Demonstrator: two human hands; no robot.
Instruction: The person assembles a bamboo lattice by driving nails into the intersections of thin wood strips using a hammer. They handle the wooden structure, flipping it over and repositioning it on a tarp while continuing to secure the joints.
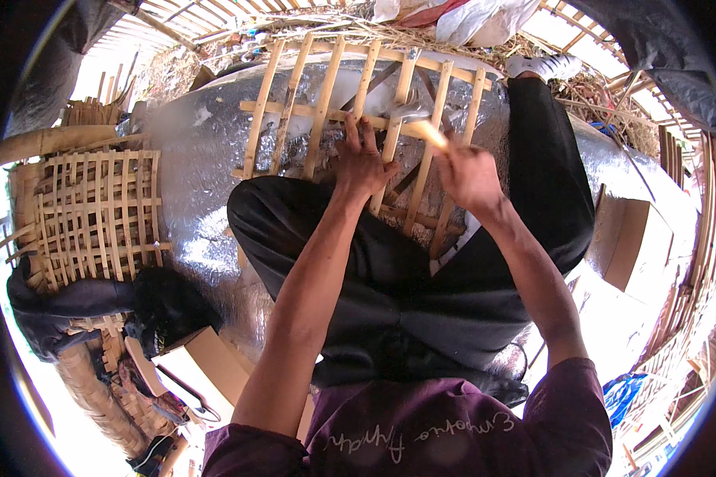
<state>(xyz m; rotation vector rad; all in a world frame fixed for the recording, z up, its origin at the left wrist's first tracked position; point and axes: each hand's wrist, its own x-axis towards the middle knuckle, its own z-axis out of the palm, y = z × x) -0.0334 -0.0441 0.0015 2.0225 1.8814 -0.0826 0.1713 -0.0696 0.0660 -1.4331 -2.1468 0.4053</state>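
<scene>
A bamboo lattice frame (326,103) was laid on the silver sheet (199,143). The left hand (360,163) was pressed on the frame's middle slats, fingers spread. A hammer (418,119) was gripped in the right hand (469,176), its head just above the frame's crossbar.

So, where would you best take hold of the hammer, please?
Probably by the wooden handle's lower end, where the right hand already grips the hammer, coming from the person's right. Its metal head points left over the bamboo lattice, which the left hand steadies.

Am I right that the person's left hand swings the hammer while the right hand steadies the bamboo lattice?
Not quite: the sides are swapped. In the head view, the right hand grips the hammer, and the left hand presses on the bamboo lattice.
</scene>
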